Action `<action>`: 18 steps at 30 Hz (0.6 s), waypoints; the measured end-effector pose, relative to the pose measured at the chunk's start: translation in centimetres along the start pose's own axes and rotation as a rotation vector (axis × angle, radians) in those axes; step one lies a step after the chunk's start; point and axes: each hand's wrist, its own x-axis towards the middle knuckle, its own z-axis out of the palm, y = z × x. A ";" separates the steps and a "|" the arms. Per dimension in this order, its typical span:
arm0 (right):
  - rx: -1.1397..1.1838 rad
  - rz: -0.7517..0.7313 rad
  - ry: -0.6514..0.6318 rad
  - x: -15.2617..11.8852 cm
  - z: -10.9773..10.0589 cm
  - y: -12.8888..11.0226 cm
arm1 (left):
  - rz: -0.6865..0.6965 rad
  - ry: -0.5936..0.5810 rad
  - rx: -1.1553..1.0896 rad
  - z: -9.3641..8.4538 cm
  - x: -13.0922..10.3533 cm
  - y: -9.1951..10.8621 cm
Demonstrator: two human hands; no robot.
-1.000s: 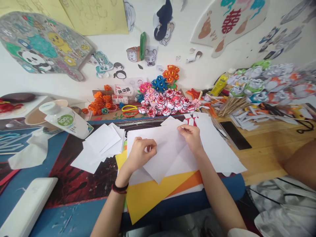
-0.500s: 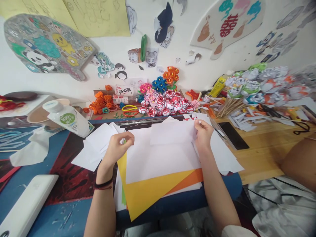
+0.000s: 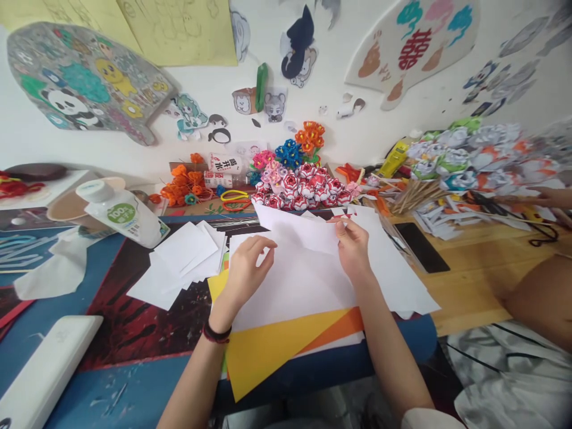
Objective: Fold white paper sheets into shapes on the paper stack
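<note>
My right hand point(image 3: 353, 247) pinches the right end of a small white paper sheet point(image 3: 297, 229), which is raised and tilted, its left corner pointing up toward the paper flowers. Near the sheet's lower left side is my left hand point(image 3: 250, 268), fingers bent, with a gap between thumb and forefinger and nothing held. Below both hands lies a larger white sheet point(image 3: 290, 298) over a yellow sheet point(image 3: 268, 357) and an orange sheet point(image 3: 335, 330). Loose white paper pieces point(image 3: 179, 256) are spread to the left.
Red-and-white paper flowers point(image 3: 308, 187) line the back. A white bottle point(image 3: 120, 214) leans at left, above a long white device point(image 3: 53, 363). At right are a black phone point(image 3: 422, 246), thin sticks point(image 3: 417, 196) and another person's arm point(image 3: 540, 292).
My left hand has moved right, toward the held sheet. My right hand has shifted slightly left and down, and the sheet's left end has risen. At far right, another person's hand has appeared.
</note>
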 end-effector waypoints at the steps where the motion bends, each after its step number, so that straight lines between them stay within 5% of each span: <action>1: 0.008 0.026 -0.022 0.0 -0.1 0.0 | 0.055 0.074 0.110 0.1 -0.1 0.1; 5: -0.037 0.151 -0.125 0.0 -0.4 0.1 | 0.159 0.194 0.408 -0.2 -0.4 1.0; 11: -0.137 0.178 -0.265 0.0 -0.2 0.1 | 0.091 0.105 0.384 -0.3 -0.3 1.4; 18: -0.741 -0.453 -0.092 -1.0 1.5 -0.2 | -0.015 -0.009 0.360 -0.5 -0.2 0.5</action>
